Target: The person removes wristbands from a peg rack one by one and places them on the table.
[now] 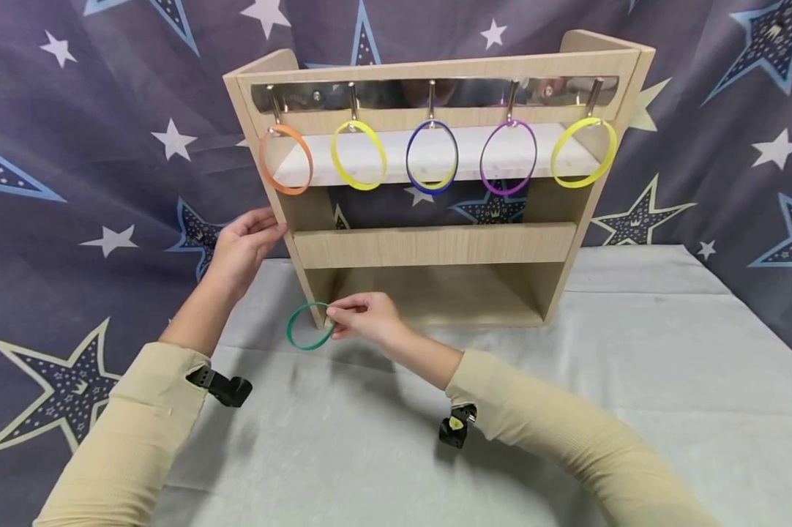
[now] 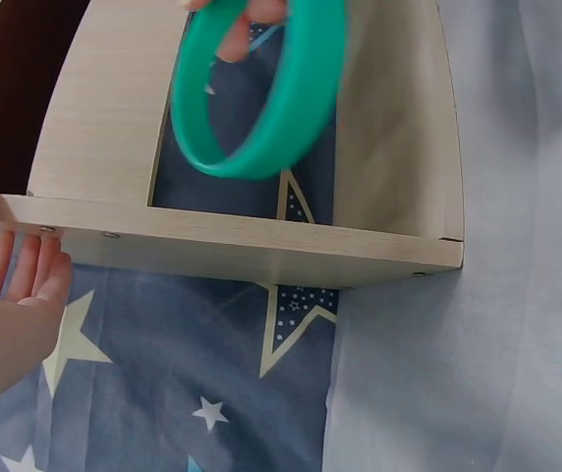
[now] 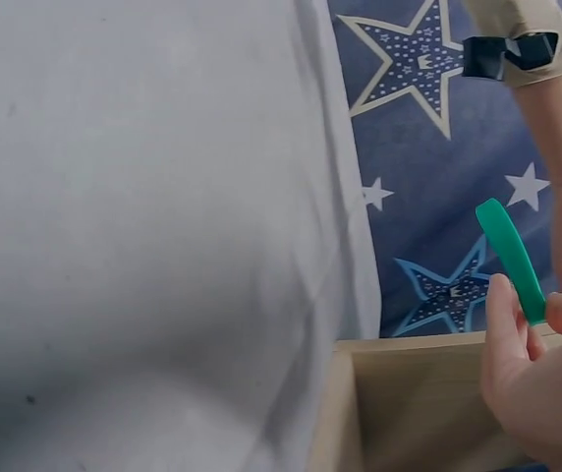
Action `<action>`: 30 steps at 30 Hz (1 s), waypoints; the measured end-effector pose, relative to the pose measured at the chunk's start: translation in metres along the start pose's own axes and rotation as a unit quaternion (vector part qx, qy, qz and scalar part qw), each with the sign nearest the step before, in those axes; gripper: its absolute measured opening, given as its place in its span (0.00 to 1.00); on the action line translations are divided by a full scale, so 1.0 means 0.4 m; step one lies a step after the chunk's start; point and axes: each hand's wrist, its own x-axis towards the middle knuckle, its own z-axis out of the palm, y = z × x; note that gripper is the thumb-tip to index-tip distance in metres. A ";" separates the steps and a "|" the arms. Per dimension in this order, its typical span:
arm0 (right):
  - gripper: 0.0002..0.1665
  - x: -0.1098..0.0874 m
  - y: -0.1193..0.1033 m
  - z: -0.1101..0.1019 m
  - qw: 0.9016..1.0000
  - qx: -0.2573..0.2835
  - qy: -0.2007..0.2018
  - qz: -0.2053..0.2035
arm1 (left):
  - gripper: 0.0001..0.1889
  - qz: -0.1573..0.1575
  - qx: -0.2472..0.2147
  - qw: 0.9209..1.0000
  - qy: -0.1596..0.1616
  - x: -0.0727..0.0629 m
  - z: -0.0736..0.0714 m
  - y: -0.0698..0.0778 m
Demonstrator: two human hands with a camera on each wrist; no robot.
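Observation:
My right hand (image 1: 370,316) pinches a green ring (image 1: 291,327) between thumb and fingers, low in front of the shelf's left side. The ring looms large in the left wrist view, its top running out of frame. My left hand (image 1: 238,252) holds the left side panel of a wooden shelf (image 1: 435,249), thumb at the front edge and fingers on the outer face, as the left wrist view shows. Along the shelf's metal hook rail (image 1: 383,94) hang an orange ring (image 1: 310,165), a yellow ring (image 1: 383,157), a blue ring (image 1: 407,157), a purple ring (image 1: 482,157) and another yellow ring (image 1: 615,146).
The shelf stands on a grey cloth-covered table (image 1: 666,366). A star-patterned curtain (image 1: 139,88) hangs behind it and down the left side. A white board (image 1: 396,157) lies behind the hanging rings. Small black cameras (image 1: 228,388) are strapped at both wrists.

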 end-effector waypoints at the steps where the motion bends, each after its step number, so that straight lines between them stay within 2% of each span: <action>1: 0.15 0.002 0.005 0.000 1.000 0.001 0.000 0.002 | 0.16 -0.002 -0.001 1.000 0.000 0.000 0.000 0.001; 4: 0.14 0.008 0.016 0.002 1.000 -0.001 0.004 0.012 | 0.16 -0.006 0.007 1.000 0.000 -0.001 0.000 0.006; 11: 0.13 0.020 0.041 0.009 0.999 -0.012 0.007 0.032 | 0.23 -0.008 0.022 1.000 -0.002 -0.006 0.004 0.014; 16: 0.14 0.027 0.062 0.015 0.999 -0.011 0.005 0.052 | 0.24 -0.021 0.025 0.999 0.000 -0.008 0.004 0.013; 22: 0.15 0.029 0.085 0.023 0.997 -0.024 -0.003 0.070 | 0.32 -0.032 0.029 0.999 0.003 -0.008 0.004 0.014; 30: 0.13 0.037 0.123 0.028 0.996 -0.044 0.010 0.080 | 0.34 -0.041 0.020 0.999 -0.001 -0.011 0.005 0.015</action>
